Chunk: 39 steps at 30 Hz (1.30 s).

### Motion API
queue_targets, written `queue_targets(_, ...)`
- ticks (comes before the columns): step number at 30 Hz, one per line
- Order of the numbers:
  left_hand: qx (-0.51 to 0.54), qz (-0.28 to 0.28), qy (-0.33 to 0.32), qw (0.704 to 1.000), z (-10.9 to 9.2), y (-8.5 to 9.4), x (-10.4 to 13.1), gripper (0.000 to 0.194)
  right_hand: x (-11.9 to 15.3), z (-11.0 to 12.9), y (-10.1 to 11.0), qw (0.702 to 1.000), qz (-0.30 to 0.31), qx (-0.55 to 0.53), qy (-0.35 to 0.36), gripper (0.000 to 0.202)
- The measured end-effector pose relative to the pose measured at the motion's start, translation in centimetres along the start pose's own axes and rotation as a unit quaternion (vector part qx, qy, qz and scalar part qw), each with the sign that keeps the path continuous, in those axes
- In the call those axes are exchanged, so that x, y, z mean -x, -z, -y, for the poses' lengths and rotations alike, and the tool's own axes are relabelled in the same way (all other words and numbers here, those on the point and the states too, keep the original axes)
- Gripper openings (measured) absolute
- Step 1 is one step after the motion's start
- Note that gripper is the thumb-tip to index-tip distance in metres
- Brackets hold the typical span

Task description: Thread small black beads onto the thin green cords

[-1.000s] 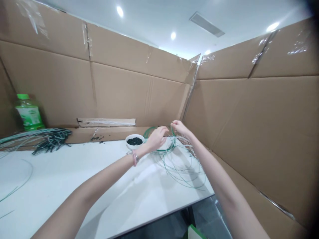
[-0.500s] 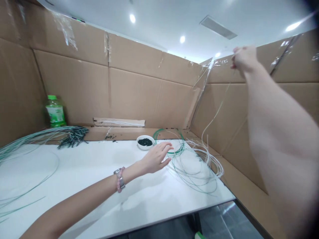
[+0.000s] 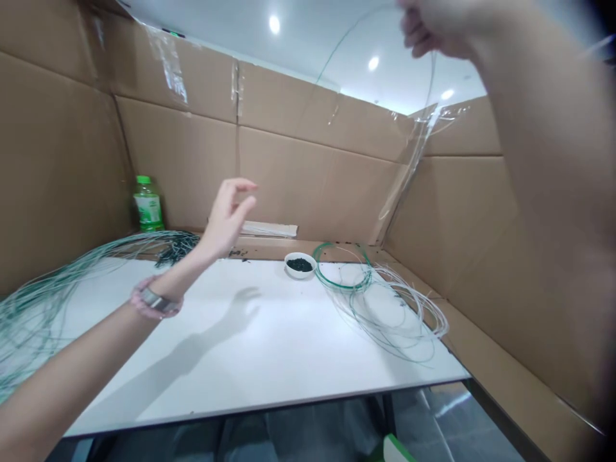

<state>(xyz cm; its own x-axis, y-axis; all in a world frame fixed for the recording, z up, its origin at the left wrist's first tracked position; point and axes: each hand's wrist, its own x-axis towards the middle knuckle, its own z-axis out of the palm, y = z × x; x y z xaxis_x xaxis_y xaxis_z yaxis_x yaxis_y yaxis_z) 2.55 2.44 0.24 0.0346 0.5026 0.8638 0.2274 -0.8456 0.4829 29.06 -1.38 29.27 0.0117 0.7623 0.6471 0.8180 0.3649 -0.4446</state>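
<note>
High at the top edge of the view, my right hand point(image 3: 428, 29) is closed on a thin pale green wire point(image 3: 337, 48). One length of it arcs down to the left and another hangs below the fist. My left hand point(image 3: 226, 215) is raised over the table, its thumb and fingers apart with nothing visible between them. Beneath and behind that hand lies a bundle of green wires point(image 3: 96, 251) with dark ends point(image 3: 179, 247). Coils of green wire point(image 3: 337, 287) and white wire point(image 3: 436, 314) rest on the right of the table.
A small white bowl point(image 3: 287, 268) of black bits stands at the table's back edge. A green-capped bottle point(image 3: 148, 206) is in the left corner. Cardboard walls point(image 3: 308, 173) enclose the white table point(image 3: 269, 346). A white strip point(image 3: 274, 230) lies along the back wall.
My right hand has risen with the wire and moved left in view. My left hand has moved left and up, away from the coils. The view has shifted too.
</note>
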Motion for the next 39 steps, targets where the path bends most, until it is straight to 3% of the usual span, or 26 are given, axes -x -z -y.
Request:
queue_targets(2, 0.079, -0.081, 0.015, 0.994, -0.3, 2.3, -2.1, 0.017, 1.7, 2.0, -2.7, 0.997, 0.061, 0.029, 0.049, 0.025)
queue_targets(5, 0.118, -0.113, 0.008, 0.987, -1.9, 4.8, -4.3, 0.015, 4.6, 4.2, -6.3, 0.972, 0.214, 0.046, 0.082, 0.034)
queue_targets(7, 0.150, -0.086, 0.024, 0.985, -3.5, 5.5, -4.9, 0.013, 6.5, 5.3, -8.3, 0.952, 0.286, 0.053, 0.100, 0.035)
queue_targets(11, 0.253, 0.055, 0.133, 0.957, -6.2, 5.4, -3.8, 0.020, 9.5, 7.1, -11.7, 0.923, 0.359, 0.044, 0.130, 0.034)
queue_targets(14, 0.344, 0.162, 0.207, 0.902, -6.7, 5.6, -1.3, 0.018, 11.1, 7.9, -14.1, 0.914, 0.380, 0.014, 0.143, 0.036)
queue_targets(16, 0.400, 0.196, 0.248, 0.860, -6.6, 6.2, 0.5, 0.016, 11.8, 8.1, -15.5, 0.910, 0.391, -0.003, 0.138, 0.036)
queue_targets(20, 0.495, 0.163, 0.322, 0.790, -5.8, 7.7, 3.5, 0.032, 12.3, 7.8, -17.3, 0.899, 0.422, -0.038, 0.111, 0.036)
queue_targets(25, 0.574, 0.121, 0.376, 0.718, -4.8, 9.2, 5.3, 0.038, 11.8, 7.2, -18.8, 0.890, 0.442, -0.072, 0.089, 0.036)
queue_targets(33, 0.609, 0.090, 0.405, 0.676, -4.4, 10.3, 6.1, 0.035, 11.5, 7.1, -19.8, 0.886, 0.452, -0.087, 0.056, 0.036)
queue_targets(39, 0.607, 0.089, 0.422, 0.667, -4.4, 10.3, 6.9, 0.036, 10.6, 7.0, -18.7, 0.910, 0.396, -0.111, 0.049, 0.037)
